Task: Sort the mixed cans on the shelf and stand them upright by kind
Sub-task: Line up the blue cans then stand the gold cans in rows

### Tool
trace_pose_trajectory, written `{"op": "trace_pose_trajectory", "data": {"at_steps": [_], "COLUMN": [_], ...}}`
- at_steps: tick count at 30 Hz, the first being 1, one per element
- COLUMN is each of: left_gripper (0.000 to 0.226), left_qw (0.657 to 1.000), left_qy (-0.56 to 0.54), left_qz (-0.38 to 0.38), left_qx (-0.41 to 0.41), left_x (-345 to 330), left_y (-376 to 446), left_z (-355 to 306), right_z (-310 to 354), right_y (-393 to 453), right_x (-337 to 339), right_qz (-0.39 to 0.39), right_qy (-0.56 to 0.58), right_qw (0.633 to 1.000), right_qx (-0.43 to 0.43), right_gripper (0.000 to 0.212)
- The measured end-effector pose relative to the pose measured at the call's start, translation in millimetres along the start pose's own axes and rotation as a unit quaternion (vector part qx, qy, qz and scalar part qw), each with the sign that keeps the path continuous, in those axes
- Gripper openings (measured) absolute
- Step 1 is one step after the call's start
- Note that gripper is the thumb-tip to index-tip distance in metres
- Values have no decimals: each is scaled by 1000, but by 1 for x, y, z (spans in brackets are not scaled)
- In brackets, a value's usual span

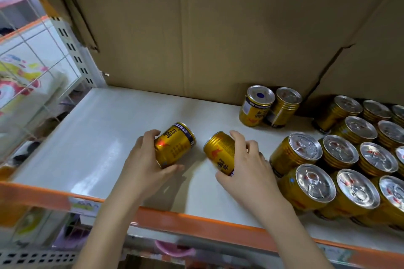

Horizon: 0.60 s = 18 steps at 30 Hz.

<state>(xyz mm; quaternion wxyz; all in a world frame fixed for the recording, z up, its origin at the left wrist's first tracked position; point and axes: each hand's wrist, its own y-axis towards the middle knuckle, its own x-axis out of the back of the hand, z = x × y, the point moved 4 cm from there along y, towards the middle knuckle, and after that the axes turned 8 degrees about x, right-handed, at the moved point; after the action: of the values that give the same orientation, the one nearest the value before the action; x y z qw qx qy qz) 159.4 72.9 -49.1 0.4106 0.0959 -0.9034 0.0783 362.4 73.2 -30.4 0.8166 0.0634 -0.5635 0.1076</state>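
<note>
Gold metal fills both of your grips. Your left hand [145, 159] has its fingers [150, 134] curled over the far side and the thumb under the near end of a short gold drink can with a dark blue band [175, 143]; that can is tilted, its banded end pointing away and to the right, above the middle of the white shelf board [98, 133]. Your right hand [242, 164] wraps a second gold can with a red emblem and ribbed end [219, 152], fingers over its top right side, thumb at its near end. This one leans the other way, ribbed end up and left. The two cans sit just beside each other without touching; whether either rests on the board or hangs just above it is hard to tell from this angle.

To your right, a packed block of upright gold cans with silver pull-tab lids [341, 164] stands in rows, the nearest just beside your right hand. Further back, near the brown cardboard sheet [196, 28] lining the rear, a gold can with a blue dot on its lid [256, 106] stands touching a ribbed gold can [285, 107].

Along the near edge runs an orange shelf rail [196, 223]. At the far left a white wire grid panel [39, 67] shows blurred colourful packaging behind it.
</note>
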Motion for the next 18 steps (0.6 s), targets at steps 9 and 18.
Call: {"op": "trace_pose_trajectory", "data": {"at_steps": [9, 18], "left_gripper": [71, 67], "left_qw": [995, 984], "left_qy": [-92, 58], "left_qz": [-31, 16], "left_qx": [13, -169], "left_x": [6, 28], "left_y": [-8, 9], "left_z": [9, -33], "right_z": [15, 9], "right_y": [30, 31], "right_x": [0, 38], "right_qz": [33, -33], "right_qy": [-79, 12], "right_qw": [996, 999], "right_qx": [0, 16], "right_gripper": [80, 92]}}
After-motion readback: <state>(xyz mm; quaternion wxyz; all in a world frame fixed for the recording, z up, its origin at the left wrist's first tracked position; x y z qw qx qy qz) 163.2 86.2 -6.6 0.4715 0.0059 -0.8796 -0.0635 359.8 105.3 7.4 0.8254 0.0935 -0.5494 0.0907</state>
